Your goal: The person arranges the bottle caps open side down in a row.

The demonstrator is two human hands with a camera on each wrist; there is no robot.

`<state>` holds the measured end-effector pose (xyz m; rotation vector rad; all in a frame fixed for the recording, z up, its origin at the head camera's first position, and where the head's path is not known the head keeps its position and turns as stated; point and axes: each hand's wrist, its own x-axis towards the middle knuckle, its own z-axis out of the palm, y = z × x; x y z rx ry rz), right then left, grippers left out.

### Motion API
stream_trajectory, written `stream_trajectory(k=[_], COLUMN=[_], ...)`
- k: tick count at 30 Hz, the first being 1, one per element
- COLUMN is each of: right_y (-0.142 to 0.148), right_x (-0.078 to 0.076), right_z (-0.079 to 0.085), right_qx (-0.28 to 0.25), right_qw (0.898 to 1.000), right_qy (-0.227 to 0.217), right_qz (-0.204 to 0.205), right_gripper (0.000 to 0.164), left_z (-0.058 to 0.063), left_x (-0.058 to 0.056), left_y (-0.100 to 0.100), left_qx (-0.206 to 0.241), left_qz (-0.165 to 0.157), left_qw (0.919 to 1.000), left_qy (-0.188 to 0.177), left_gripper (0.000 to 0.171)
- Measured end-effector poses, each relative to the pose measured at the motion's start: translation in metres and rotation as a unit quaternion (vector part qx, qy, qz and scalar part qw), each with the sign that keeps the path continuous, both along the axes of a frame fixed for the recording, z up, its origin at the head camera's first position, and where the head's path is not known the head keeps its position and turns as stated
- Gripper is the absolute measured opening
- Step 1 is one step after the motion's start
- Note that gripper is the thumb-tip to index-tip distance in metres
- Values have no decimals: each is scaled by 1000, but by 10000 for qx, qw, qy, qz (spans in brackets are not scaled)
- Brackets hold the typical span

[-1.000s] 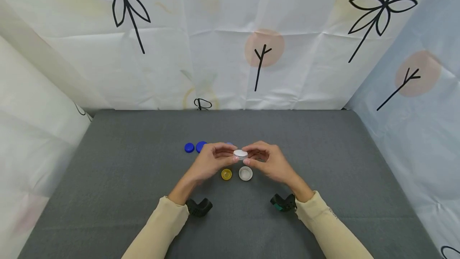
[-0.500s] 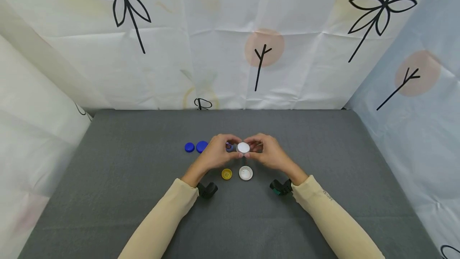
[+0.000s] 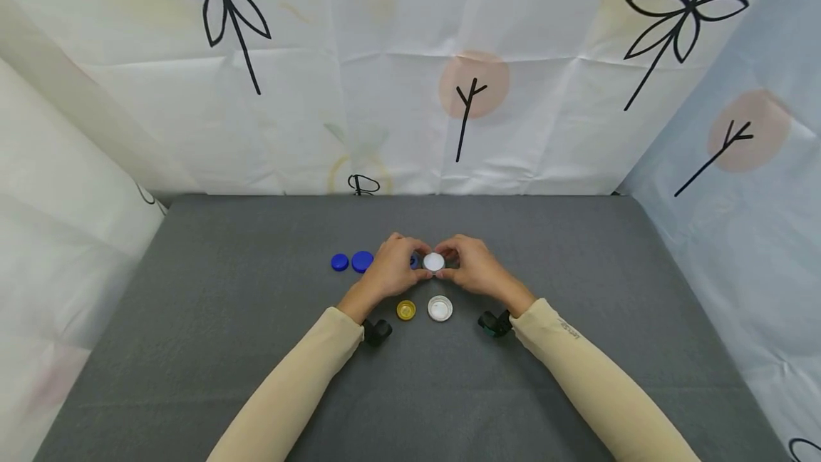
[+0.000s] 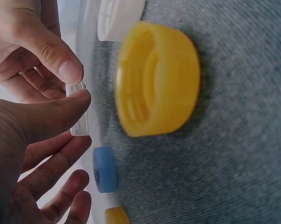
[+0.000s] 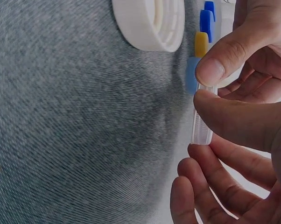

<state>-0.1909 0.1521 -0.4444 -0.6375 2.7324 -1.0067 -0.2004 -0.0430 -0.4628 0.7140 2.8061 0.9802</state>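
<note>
My left hand (image 3: 393,269) and my right hand (image 3: 476,271) both pinch a whitish bottle cap (image 3: 433,262) from opposite sides, thumbs on the near edge. In the wrist views this cap (image 4: 80,125) looks clear and ribbed, and the thumbs nearly meet on it. Whether it touches the table I cannot tell. Nearer the body lie a yellow cap (image 3: 406,310) and a larger white cap (image 3: 440,309), hollow sides up. Just left of the pinched cap, a light blue cap (image 4: 106,170) shows partly behind my left hand.
Two dark blue caps, a small one (image 3: 340,262) and a larger one (image 3: 362,261), lie left of my left hand. A second yellow cap (image 5: 201,44) appears in the wrist views. Grey cloth (image 3: 256,291) covers the table, with patterned fabric walls (image 3: 398,91) behind and beside it.
Both hands have moved slightly away from the body with the whitish cap, which has gone from edge-on to face up. The other caps have not moved.
</note>
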Motion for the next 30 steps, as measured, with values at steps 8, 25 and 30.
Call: stream_trajectory(k=[8, 25, 30], right_y=[-3, 4, 14], right_x=[-3, 9, 21], right_z=[-8, -3, 3], right_qx=[164, -144, -342], right_qw=[9997, 9997, 9990], right_qy=[-45, 174, 46], right_qz=[-174, -122, 291], right_gripper=[36, 37, 35], left_z=[-2, 1, 8], left_x=[-1, 4, 16], left_y=[3, -2, -8], left_qx=[-225, -242, 13], left_qz=[112, 249, 48], left_qw=[9996, 9993, 10000], left_qy=[126, 155, 73], left_gripper=[33, 37, 40])
